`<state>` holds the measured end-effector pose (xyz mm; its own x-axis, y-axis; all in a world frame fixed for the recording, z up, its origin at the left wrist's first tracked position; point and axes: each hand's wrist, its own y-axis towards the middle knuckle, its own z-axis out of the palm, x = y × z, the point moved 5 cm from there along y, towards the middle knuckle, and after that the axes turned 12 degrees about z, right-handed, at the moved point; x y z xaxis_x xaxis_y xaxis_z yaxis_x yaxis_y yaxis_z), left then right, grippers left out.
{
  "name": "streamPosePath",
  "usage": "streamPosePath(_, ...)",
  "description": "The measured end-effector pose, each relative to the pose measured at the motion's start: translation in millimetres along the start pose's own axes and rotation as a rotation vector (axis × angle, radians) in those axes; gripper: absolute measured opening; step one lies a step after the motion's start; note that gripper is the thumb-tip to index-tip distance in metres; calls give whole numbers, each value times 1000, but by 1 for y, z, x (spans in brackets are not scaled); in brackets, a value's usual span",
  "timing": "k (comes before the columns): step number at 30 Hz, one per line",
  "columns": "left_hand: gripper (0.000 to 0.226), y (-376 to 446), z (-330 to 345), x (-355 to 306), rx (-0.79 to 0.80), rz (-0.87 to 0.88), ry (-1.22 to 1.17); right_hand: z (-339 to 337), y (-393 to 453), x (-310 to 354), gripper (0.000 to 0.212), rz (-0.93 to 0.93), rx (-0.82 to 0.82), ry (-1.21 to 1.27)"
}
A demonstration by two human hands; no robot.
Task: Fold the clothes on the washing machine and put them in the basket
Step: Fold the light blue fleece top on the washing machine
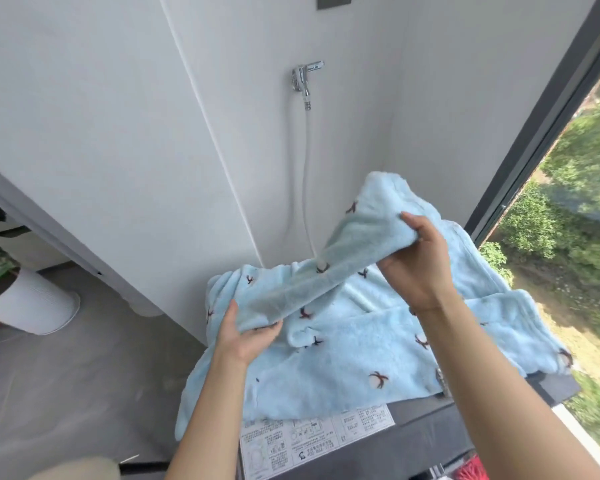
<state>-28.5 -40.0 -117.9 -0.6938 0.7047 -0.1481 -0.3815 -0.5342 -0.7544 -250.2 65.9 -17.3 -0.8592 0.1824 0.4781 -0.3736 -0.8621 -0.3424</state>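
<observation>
A light blue fleece garment (354,362) with small dark embroidered marks lies spread over the top of the dark grey washing machine (430,431). One long part of it, a sleeve (312,282), is lifted off the pile and stretched between my hands. My left hand (246,336) grips the sleeve's lower left end. My right hand (420,261) pinches its upper right end above the garment. No basket shows in this view.
A white instruction sticker (312,441) covers the machine's front edge. A chrome tap (305,77) with a white hose is on the wall behind. A white planter (32,306) stands on the grey floor at left. A window (568,202) is on the right.
</observation>
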Motion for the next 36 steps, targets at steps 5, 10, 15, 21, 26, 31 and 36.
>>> streamPosePath(5, 70, -11, 2, -20, 359, 254, -141, 10, -12, 16, 21, -197, -90, 61)
streamPosePath(10, 30, -4, -69, -10, 54, 352, 420, -113, -44, 9, 16, -350, -727, -243)
streamPosePath(15, 39, -4, -105, -16, -173, 592, 512, -227, -68, -17, 29, -155, -934, -357)
streamPosePath(21, 18, -11, -106, -18, -170, 806, 684, -221, -75, 4, 21, -363, -908, -358)
streamPosePath(26, 24, -9, -118, -25, -210, 830, 923, -241, -99, -14, 29, -373, -1043, -337)
streamPosePath(31, 21, -16, -127, -43, -251, 854, 994, -230, -102, -9, 18, -497, -1087, -381)
streamPosePath(36, 24, -20, -138, -86, -315, 728, 1285, -192, -98, -21, 72, -616, -1189, -723)
